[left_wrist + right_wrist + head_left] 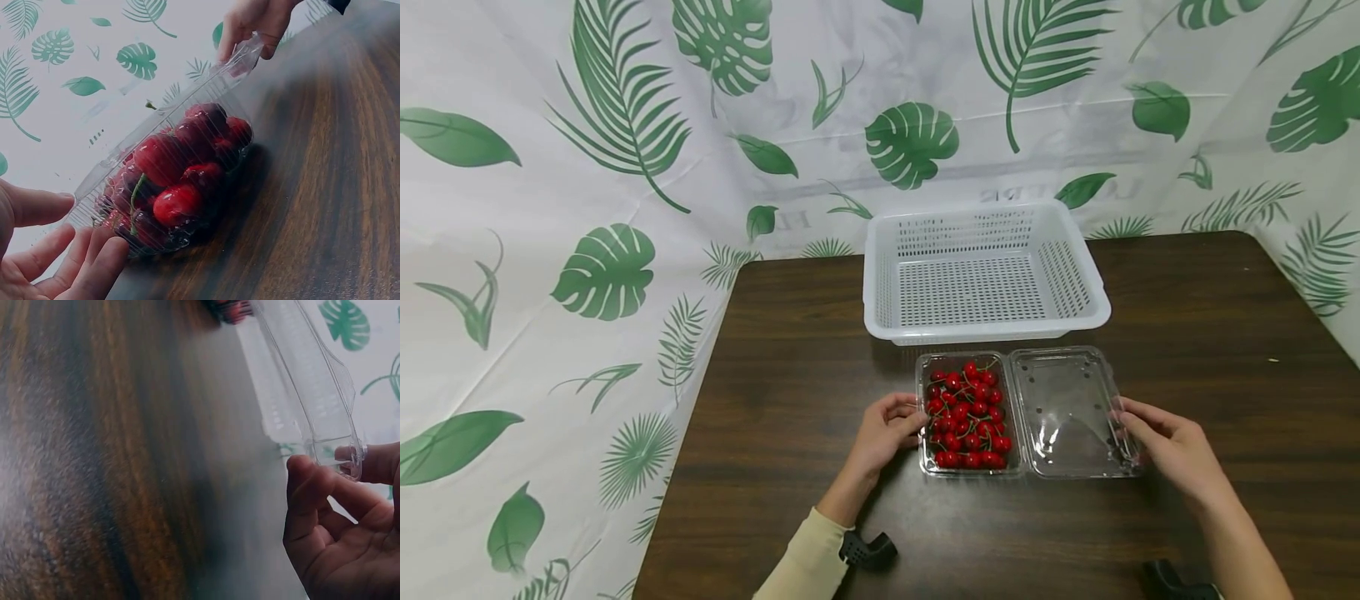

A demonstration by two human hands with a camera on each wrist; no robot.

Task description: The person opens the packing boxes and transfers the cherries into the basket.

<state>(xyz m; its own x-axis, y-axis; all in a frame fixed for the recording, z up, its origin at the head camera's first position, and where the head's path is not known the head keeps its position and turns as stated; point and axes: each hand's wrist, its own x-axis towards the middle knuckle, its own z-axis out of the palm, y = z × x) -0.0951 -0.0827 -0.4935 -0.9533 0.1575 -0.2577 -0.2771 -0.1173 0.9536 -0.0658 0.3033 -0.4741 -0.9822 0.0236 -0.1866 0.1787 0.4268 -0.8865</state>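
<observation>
A clear plastic clamshell box [922,450] lies open on the table, its base filled with red cherries [967,417] with green stems. The hinged lid [1067,408] is folded flat out to the right. At the base's left edge my left hand [886,433] holds the rim, thumb above and fingers against the side wall; the left wrist view shows this hand [69,250] beside the ribbed wall. My right hand [1168,446] pinches the lid's right edge. In the right wrist view, thumb and fingers of that hand [340,519] lie on opposite sides of the lid's corner.
Behind the box stands a white perforated plastic basket [891,321] with nothing in it. The dark wood table [790,350] backs onto a white sheet [692,250] printed with green leaves.
</observation>
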